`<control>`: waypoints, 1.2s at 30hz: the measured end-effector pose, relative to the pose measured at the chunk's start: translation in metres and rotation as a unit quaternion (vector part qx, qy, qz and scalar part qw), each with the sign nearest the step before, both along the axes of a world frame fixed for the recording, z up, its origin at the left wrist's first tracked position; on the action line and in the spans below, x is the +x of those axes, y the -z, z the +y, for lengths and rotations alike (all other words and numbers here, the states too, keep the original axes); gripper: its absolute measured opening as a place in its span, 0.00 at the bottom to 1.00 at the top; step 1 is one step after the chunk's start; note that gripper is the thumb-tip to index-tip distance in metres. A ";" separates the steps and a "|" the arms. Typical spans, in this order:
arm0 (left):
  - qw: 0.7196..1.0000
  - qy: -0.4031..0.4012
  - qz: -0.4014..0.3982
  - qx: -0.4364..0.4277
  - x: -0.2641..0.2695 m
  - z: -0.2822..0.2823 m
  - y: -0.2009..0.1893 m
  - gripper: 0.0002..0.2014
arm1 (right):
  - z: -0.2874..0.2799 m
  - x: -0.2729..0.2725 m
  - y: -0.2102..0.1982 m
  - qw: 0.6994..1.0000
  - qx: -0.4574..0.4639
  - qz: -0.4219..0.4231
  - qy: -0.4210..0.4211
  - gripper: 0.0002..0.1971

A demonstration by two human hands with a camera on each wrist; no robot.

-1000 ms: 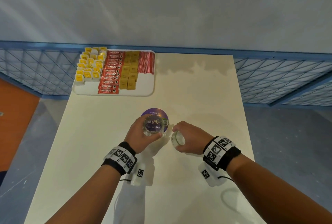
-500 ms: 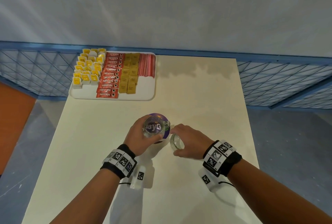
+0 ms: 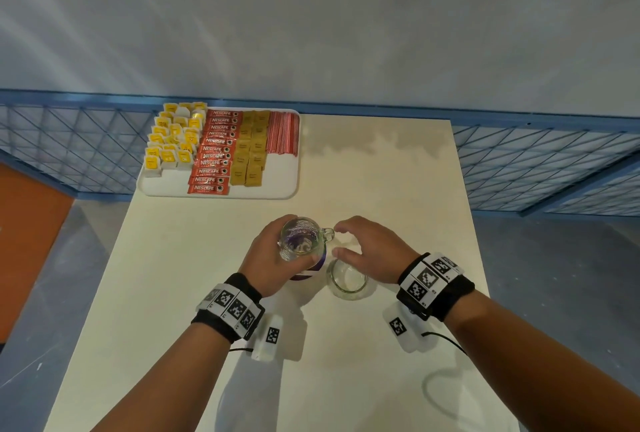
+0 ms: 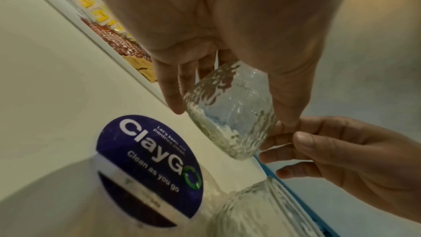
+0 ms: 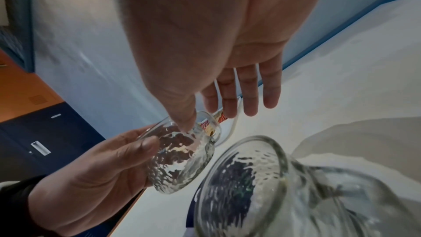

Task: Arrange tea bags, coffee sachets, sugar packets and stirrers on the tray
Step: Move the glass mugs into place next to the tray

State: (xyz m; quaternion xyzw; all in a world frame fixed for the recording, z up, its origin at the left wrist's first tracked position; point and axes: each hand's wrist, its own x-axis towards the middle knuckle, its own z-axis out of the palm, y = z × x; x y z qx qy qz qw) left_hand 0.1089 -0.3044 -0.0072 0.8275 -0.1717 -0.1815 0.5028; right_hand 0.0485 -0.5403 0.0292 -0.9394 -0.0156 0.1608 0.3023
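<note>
The tray (image 3: 284, 185) sits at the far left corner of the table (image 3: 381, 189). It already looks neatly filled. The yellow tea bags (image 3: 171, 144) stand in rows on its left side. Next to them lie the red coffee sachets (image 3: 213, 154) in a long stack. Then come the brown sugar packets (image 3: 249, 151), and the red stirrers (image 3: 282, 133) lie along the right side. I see no loose packets on the table, so the sorting job looks done, or very nearly done. Some bare white tray shows at the near edge.

The hands are busy with glass cups, well apart from the tray. The left hand (image 3: 268, 265) holds a small glass mug (image 3: 299, 237) up off the table, above a round purple sticker (image 4: 148, 168). Its fingers and thumb are wrapped round the sides of the mug, and the mug is tipped a little. The right hand (image 3: 372, 251) hovers just beside the mug's handle. Its fingers are loose and a bit spread, and it holds nothing. Its thumb seems to touch the rim of the mug, but the glass is blurry there, so I cannot be sure. A second glass cup (image 3: 346, 281) stands on the table just under the right hand.
</note>
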 end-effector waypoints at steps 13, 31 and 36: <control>0.999 0.032 0.020 -0.023 0.012 -0.018 -0.028 0.35 | -0.004 0.024 -0.005 0.996 0.072 -0.024 0.046 0.08; 0.999 0.009 0.011 0.029 0.091 -0.038 -0.001 0.35 | -0.033 0.087 0.016 0.984 0.119 -0.040 0.126 0.08; 1.000 0.013 0.008 0.028 0.123 -0.052 0.009 0.34 | -0.043 0.117 0.027 0.981 0.122 -0.053 0.138 0.09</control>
